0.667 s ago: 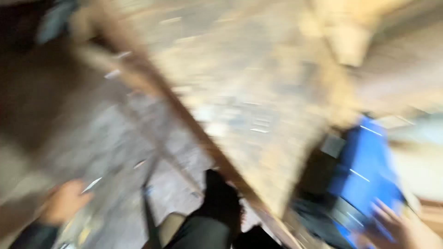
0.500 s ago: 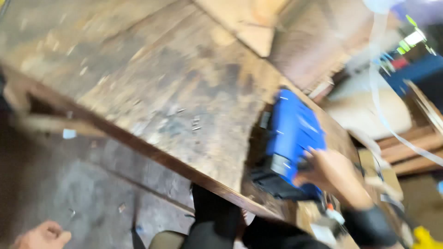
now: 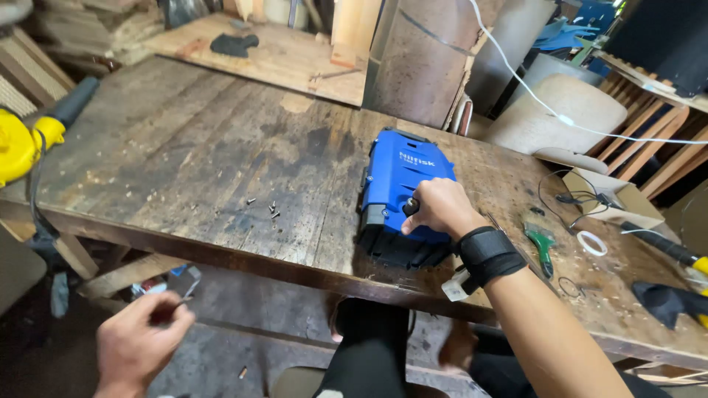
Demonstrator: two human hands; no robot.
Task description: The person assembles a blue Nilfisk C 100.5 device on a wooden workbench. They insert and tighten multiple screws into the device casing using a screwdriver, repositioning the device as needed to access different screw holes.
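While the right hand [image 3: 436, 209] sits closed over the lower right part of the blue machine housing [image 3: 404, 193], gripping a small dark tool [image 3: 410, 206] that's mostly hidden in the fist, I honestly can't tell what kind of tool it is. The one housing lies flat at frame centre on the worn wooden workbench [image 3: 199, 162], under and left of that grip. The left hand [image 3: 140, 340], lower left below the bench edge, pinches something thin and dark, too small to make out. Roughly five loose screws [image 3: 267, 208] lie left of the housing. One yellow blower [image 3: 22, 144] is cut off at the left edge.
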